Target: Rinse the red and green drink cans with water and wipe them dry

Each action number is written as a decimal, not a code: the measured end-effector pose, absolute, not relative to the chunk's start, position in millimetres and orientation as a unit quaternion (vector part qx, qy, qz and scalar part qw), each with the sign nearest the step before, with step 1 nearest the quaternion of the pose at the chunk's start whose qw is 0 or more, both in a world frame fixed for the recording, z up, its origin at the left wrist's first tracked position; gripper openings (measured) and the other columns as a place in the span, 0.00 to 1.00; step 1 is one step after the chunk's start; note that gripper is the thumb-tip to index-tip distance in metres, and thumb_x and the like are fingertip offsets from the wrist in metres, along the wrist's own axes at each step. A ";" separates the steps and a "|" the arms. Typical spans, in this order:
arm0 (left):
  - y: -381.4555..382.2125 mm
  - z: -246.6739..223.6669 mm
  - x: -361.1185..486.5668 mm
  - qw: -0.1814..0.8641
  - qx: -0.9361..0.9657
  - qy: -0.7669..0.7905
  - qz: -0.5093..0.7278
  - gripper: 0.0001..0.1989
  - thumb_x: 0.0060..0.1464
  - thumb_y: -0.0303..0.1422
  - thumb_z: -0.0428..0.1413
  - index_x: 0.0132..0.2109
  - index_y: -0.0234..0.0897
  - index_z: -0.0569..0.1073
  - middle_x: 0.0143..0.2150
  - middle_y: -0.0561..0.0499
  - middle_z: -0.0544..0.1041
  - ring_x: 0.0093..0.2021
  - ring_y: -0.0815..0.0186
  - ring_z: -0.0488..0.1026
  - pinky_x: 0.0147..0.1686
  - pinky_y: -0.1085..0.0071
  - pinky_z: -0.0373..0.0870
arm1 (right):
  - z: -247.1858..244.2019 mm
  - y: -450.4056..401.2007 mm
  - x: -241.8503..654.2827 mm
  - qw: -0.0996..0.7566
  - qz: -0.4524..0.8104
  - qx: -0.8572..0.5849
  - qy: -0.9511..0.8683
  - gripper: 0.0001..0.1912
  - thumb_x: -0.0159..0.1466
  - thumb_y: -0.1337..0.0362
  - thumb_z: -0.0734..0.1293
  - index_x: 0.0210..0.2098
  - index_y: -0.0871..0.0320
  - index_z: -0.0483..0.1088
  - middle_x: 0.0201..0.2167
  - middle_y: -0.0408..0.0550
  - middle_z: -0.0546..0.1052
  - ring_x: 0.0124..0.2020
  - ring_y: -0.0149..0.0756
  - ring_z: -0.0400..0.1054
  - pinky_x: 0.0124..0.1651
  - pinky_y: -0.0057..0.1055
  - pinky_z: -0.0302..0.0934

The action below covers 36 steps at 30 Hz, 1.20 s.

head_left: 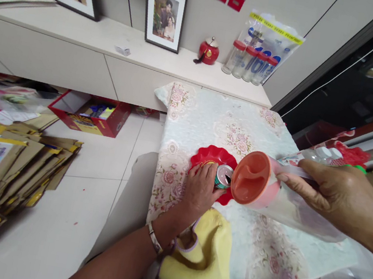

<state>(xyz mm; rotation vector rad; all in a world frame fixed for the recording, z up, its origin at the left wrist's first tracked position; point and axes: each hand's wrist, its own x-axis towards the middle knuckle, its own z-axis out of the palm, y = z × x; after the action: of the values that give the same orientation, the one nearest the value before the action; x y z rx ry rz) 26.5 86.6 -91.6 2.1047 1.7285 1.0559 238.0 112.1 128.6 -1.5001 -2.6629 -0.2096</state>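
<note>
Left hand (201,186) is closed around a small drink can (224,176), held tilted on the red plate (210,156) at the table's (247,121) near-left part. Right hand (338,200) is clamped on a clear bottle (290,208) with a salmon lid (251,178), held horizontal, lid toward the can and nearly touching it. Risk noted: the opened can could spill onto the floral cloth if tipped further or knocked by the lid. Left forearm is extended over a yellow towel (200,267); right wrist is held level.

Left hand (201,186): forearm extended forward, palm down, fingers curled closed in a grasp. Right hand (333,196): entering from right, fingers wrapped closed, thumb on top.
</note>
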 end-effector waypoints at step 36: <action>86.2 -91.6 26.6 0.118 0.717 0.589 0.355 0.32 0.58 0.43 0.69 0.63 0.38 0.67 0.59 0.41 0.80 0.60 0.48 0.77 0.57 0.51 0.74 | 127.5 114.8 238.5 0.036 -0.087 -0.474 -0.876 0.31 0.73 0.34 0.56 0.29 0.51 0.68 0.15 0.39 0.61 0.16 0.34 0.54 0.25 0.35 0.46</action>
<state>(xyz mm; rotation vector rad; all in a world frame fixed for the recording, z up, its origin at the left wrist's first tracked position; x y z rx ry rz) 26.6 86.2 -91.6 2.0959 1.7221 1.0374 238.5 114.8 127.5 -1.4544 -2.6898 -0.2663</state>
